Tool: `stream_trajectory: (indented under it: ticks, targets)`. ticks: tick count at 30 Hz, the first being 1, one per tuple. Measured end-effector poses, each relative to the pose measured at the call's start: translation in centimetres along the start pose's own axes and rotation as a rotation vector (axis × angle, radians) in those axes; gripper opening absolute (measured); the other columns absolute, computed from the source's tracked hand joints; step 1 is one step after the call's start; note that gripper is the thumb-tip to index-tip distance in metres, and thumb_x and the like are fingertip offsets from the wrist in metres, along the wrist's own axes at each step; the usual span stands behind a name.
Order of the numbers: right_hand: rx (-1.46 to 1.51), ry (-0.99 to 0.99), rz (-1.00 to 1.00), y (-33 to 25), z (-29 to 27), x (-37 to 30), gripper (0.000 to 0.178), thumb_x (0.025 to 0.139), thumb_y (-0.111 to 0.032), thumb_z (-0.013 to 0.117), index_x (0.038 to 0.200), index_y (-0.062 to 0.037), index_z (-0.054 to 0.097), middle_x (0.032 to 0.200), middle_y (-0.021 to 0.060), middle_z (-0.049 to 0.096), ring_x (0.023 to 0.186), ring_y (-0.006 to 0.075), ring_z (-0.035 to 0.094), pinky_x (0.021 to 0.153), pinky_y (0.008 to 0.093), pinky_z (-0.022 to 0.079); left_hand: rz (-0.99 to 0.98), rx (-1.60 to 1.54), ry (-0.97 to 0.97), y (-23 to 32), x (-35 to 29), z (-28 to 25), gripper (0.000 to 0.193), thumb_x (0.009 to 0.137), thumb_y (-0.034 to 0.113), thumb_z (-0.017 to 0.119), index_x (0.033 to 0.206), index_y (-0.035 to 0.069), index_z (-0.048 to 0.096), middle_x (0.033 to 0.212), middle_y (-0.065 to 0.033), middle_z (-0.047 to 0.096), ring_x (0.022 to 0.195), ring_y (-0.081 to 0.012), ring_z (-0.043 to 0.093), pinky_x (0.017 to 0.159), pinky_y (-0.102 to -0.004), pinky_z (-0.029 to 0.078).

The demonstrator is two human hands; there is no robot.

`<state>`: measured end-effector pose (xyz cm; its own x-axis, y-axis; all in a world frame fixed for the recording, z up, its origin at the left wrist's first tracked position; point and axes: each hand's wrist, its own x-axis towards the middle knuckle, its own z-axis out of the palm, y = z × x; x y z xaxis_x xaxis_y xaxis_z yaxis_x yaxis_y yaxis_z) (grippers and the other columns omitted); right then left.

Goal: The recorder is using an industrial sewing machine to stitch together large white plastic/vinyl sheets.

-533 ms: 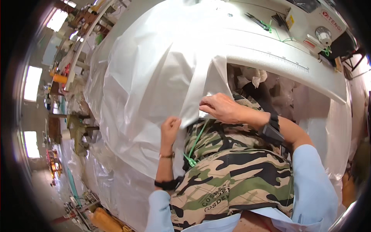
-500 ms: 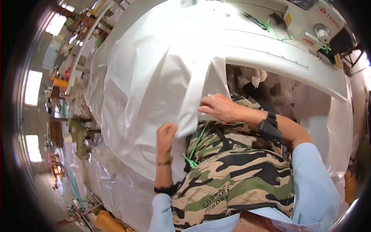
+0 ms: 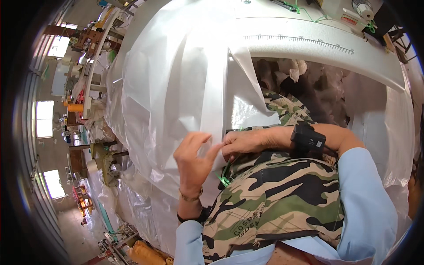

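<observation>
A large white sheet (image 3: pixel 176 92), thin and slightly shiny like plastic or coated fabric, drapes over the table's front edge and down toward my lap. My right hand (image 3: pixel 242 144) is closed at the sheet's near edge, fingertips bent round it. Just left of it, my left hand (image 3: pixel 194 161) is raised over the sheet with thumb and fingers spread, its thumb tip close to the right fingertips. Nothing shows in the left hand. Below both hands, a knotted green cord (image 3: pixel 224 181) hangs against my camouflage apron (image 3: pixel 282 198).
The white table (image 3: pixel 375 62) has a ruler scale along its front edge. Part of a sewing machine (image 3: pixel 342 13) stands at the far right. Dark thread snips (image 3: pixel 285 5) with green string lie on the top. Crumpled plastic (image 3: pixel 145 207) and other worktables line the left.
My left hand has opened from a closed shape and moved up beside the right. The right hand has come lower and nearer me, and the sheet's folds have shifted.
</observation>
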<state>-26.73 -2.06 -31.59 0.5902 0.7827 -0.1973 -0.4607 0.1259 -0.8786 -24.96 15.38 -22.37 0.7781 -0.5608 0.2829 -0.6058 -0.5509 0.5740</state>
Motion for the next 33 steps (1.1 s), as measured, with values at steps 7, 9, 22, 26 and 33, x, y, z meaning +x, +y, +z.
stream_trajectory:
  ticks: [7, 9, 22, 26, 33]
  targets:
    - [0.405, 0.52, -0.126, 1.4, -2.1, -1.7, 0.026, 0.097, -0.031, 0.053, 0.104, -0.0065, 0.06, 0.094, 0.0023, 0.063, 0.086, 0.0136, 0.061, 0.082, 0.0303, 0.05, -0.11, 0.119, -0.021, 0.7, 0.2, 3.1, 0.024, 0.076, 0.009, 0.076, 0.093, 0.002, 0.061, 0.078, -0.0067, 0.061, 0.064, -0.0188, 0.058, 0.059, -0.0309, 0.046]
    - [0.437, 0.488, -0.194, 1.3, -1.3, -2.0, 0.027, 0.098, -0.031, 0.052, 0.102, -0.0055, 0.06, 0.094, 0.0041, 0.065, 0.083, 0.0136, 0.061, 0.08, 0.0295, 0.05, -0.101, 0.087, 0.096, 0.6, -0.3, 3.5, 0.028, 0.078, 0.014, 0.078, 0.096, 0.001, 0.061, 0.078, -0.0072, 0.06, 0.064, -0.0185, 0.058, 0.058, -0.0305, 0.047]
    - [0.369, 0.594, -0.237, 2.3, -1.0, -2.3, 0.017, 0.094, -0.02, 0.061, 0.09, -0.0034, 0.062, 0.08, 0.0019, 0.061, 0.073, 0.009, 0.056, 0.068, 0.0233, 0.047, -0.291, 0.033, 0.052, 0.0, -0.6, 4.7, 0.031, 0.083, 0.022, 0.074, 0.102, 0.002, 0.06, 0.093, -0.0087, 0.06, 0.072, -0.0195, 0.059, 0.058, -0.0307, 0.046]
    - [0.363, 0.628, -0.222, 2.0, -0.5, -2.4, 0.014, 0.092, -0.016, 0.061, 0.089, -0.0029, 0.061, 0.08, 0.0035, 0.062, 0.071, 0.0092, 0.054, 0.067, 0.0229, 0.045, -0.065, 0.189, 0.07, -0.5, -0.5, 5.1, 0.034, 0.08, 0.023, 0.076, 0.102, 0.002, 0.061, 0.093, -0.0098, 0.061, 0.076, -0.0226, 0.06, 0.064, -0.0336, 0.047]
    - [0.424, 0.57, -0.254, 1.3, 0.0, -2.8, 0.012, 0.094, -0.014, 0.06, 0.093, -0.0027, 0.059, 0.092, 0.007, 0.067, 0.084, 0.0106, 0.062, 0.077, 0.0232, 0.05, -0.141, 0.13, -0.053, -0.7, -0.9, 5.4, 0.03, 0.08, 0.018, 0.074, 0.101, 0.002, 0.061, 0.088, -0.0086, 0.063, 0.074, -0.0224, 0.061, 0.068, -0.0331, 0.049]
